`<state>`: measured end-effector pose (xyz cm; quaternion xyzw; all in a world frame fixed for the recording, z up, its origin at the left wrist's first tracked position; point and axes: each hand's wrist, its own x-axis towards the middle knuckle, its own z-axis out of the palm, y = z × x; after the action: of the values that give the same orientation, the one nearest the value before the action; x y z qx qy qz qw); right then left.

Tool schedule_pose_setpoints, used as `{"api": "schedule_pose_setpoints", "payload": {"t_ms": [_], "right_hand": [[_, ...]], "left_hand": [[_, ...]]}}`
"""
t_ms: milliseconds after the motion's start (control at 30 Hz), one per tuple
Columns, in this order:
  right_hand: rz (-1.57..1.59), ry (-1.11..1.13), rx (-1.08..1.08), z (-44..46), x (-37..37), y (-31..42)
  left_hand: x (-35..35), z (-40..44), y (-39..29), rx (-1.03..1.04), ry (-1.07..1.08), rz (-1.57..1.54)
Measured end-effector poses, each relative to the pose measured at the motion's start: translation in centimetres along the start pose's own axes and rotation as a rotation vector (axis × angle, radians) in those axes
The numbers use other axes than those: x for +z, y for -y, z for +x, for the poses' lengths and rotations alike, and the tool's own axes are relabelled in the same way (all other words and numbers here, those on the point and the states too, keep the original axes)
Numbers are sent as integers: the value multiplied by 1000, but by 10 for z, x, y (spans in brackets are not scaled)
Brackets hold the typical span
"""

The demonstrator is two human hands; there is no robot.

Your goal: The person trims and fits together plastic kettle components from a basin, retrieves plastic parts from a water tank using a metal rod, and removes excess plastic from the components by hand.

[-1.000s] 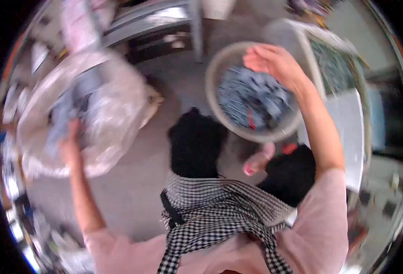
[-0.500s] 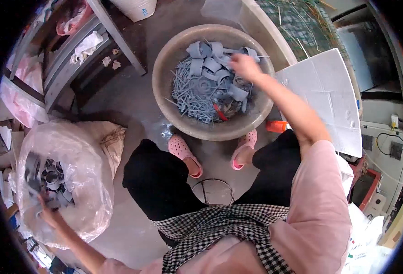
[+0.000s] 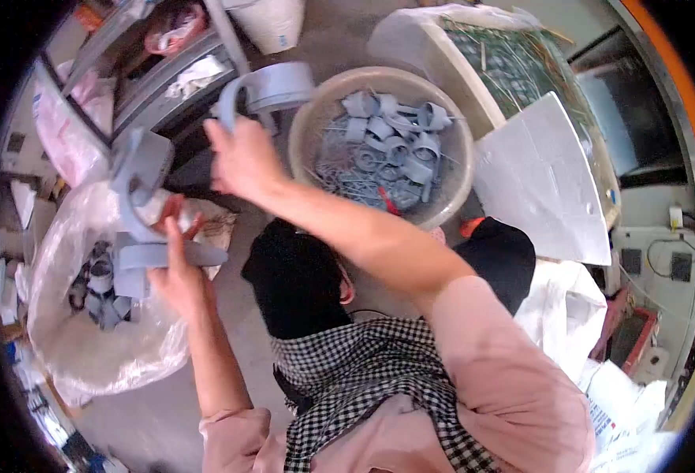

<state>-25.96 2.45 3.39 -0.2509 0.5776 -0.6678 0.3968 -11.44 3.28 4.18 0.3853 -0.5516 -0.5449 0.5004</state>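
Note:
My right hand (image 3: 246,164) is closed on a grey plastic part (image 3: 281,85) with a ring-shaped end, held up left of the tub. Lower and to the left, my left hand (image 3: 182,282) grips a curved grey plastic piece (image 3: 144,162) with wide rounded ends, above the clear plastic bag (image 3: 146,347). Its fingers are partly hidden and smeared, so how many pieces it holds I cannot tell. Inside the bag lie several grey parts (image 3: 103,284). The round tub (image 3: 464,169) contains more grey ring-shaped parts (image 3: 395,126), thin grey sticks (image 3: 343,169) and a red item (image 3: 387,202).
A grey metal rack (image 3: 225,35) stands at upper left, beside a white sack (image 3: 272,24). Right of the tub, a white board (image 3: 544,181) leans against a pale-walled container (image 3: 473,87). White bags (image 3: 560,307) lie at my right side.
My right hand has left the tub and swung left with a grey plastic part. My left hand has risen from the bag holding grey plastic. My view has shifted left.

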Motion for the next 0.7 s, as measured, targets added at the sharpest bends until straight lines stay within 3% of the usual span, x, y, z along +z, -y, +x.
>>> {"api": "schedule_pose_setpoints", "payload": {"t_ms": [100, 200, 300, 367, 433, 500, 533, 567, 633, 667, 700], "right_hand": [[-453, 147, -234, -13, 3, -15], [-313, 434, -134, -42, 27, -13], [-486, 527, -373, -52, 44, -32], [-473, 645, -231, -59, 47, -27], [-564, 819, -334, -61, 47, -27], [-506, 923, -185, -68, 46, -22], [-524, 1027, -1, -69, 44, -5], [-523, 1015, 3, -67, 43, -9], [-730, 1190, -213, -57, 53, -34], [-725, 961, -523, -56, 62, -70], [-723, 954, -518, -58, 58, -65]], "left_hand": [[-15, -5, 6, -151, -34, -80], [-33, -6, 22, -274, -99, -221], [-64, -5, 35, -362, -152, -276], [-86, -6, 39, -310, -105, -358], [-98, -11, 31, -379, -101, -328], [-101, -15, 26, -370, -90, -313], [-104, -16, 26, -349, -96, -293], [-108, -16, 27, -356, -85, -292], [-119, -12, 30, -413, -199, -281], [-131, -8, 36, -413, -228, -270], [-141, -4, 35, -383, -135, -266]]}}
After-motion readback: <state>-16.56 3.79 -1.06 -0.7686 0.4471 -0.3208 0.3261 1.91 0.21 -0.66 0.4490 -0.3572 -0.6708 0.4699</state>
